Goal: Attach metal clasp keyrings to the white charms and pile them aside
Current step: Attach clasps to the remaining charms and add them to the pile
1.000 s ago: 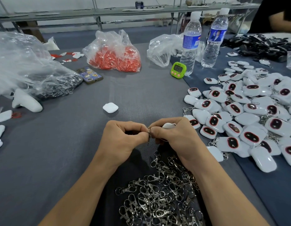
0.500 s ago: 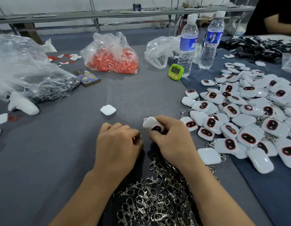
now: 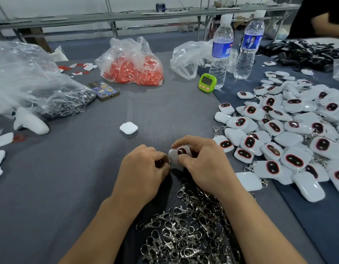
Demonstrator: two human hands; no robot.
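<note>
My right hand (image 3: 206, 166) grips a white charm (image 3: 177, 156) with a dark, red-rimmed oval face, held just above the grey table. My left hand (image 3: 144, 168) is curled at the charm's left edge and pinches a small metal keyring there; the ring is mostly hidden by my fingers. A heap of silver clasp keyrings (image 3: 185, 229) lies between my forearms. To the right spreads a big pile of white charms (image 3: 290, 134), several with clasps on them. One lone white charm (image 3: 128, 128) lies face down ahead of my hands.
A bag of red pieces (image 3: 132, 67), a phone (image 3: 104, 90), a green timer (image 3: 207, 83) and two water bottles (image 3: 221, 50) stand at the back. A large clear bag (image 3: 31, 82) and white items lie at the left. Another person's arm (image 3: 324, 21) is at the far right.
The charm has turned in my right hand so its dark face now points up, and both hands have shifted slightly apart and lower toward the table.
</note>
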